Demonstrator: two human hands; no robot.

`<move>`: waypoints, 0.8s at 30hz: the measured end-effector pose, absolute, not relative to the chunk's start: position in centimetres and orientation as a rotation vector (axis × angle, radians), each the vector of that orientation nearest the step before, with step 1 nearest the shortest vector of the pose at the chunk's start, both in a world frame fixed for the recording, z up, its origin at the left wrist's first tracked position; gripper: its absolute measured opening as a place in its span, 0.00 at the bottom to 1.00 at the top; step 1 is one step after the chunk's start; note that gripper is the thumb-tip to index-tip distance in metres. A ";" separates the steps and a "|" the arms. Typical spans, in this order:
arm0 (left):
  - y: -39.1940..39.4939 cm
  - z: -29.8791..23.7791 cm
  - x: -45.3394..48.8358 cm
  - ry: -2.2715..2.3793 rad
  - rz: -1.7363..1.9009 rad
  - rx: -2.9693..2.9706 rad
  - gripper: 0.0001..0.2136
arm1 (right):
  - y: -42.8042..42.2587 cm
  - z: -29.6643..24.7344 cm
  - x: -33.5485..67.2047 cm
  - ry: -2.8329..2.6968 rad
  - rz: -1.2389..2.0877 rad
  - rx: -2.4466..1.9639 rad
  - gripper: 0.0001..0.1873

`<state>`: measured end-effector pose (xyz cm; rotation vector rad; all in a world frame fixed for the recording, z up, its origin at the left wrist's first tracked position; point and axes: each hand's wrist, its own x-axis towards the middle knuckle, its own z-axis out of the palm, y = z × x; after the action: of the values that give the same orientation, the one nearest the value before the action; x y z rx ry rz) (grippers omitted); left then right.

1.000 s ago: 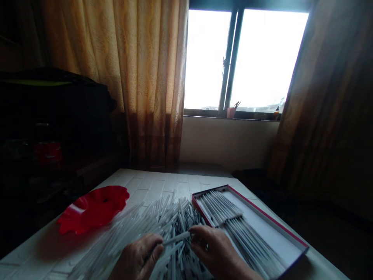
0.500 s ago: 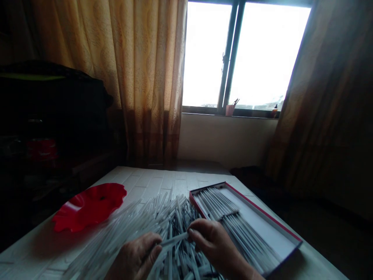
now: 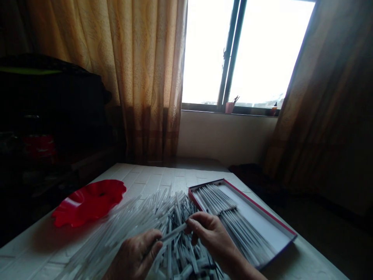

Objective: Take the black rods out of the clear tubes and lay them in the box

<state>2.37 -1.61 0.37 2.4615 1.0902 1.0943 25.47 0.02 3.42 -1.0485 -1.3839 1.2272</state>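
**Left hand** (image 3: 132, 254): fingers curled and closed together around the lower end of one thin white tube (image 3: 174, 233).

**Right hand** (image 3: 211, 235): thumb and fingertips pinch the upper end of the same tube; the remaining fingers are bent, not spread.

**Held item position:** between the hands, above the heap, tilted upward toward the right hand.

**Loose stock:** a heap of white tubes (image 3: 140, 221) lies on the table directly beneath both hands. The tubes cross at random angles, and many show dark markings toward the near side.

**Box:** an open shallow box (image 3: 262, 212) with a red-edged rim and white base stands just beside the heap, to the right. Its ordered tubes (image 3: 214, 200) lie parallel, side by side, and the right hand is nearest to them.

**Plate:** a red plate (image 3: 87, 204) with a wavy rim sits left of the heap, near its outer tubes.

**Work surface:** a white table (image 3: 151, 181) with a brick-like pattern supports all of the above.

**Background:** a bright window (image 3: 206, 50) stands between patterned curtains (image 3: 145, 77). A pink cup (image 3: 229, 107) and a small bottle (image 3: 274, 111) stand on the sill.
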 end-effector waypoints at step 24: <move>-0.9 0.9 2.2 0.972 1.141 1.297 0.32 | -1.6 2.0 25.5 -2.388 -0.001 -1.188 0.11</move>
<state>2.17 -0.86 0.87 1.2968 0.9719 1.1413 25.47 -1.61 2.05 -1.1881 -2.3882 -0.0006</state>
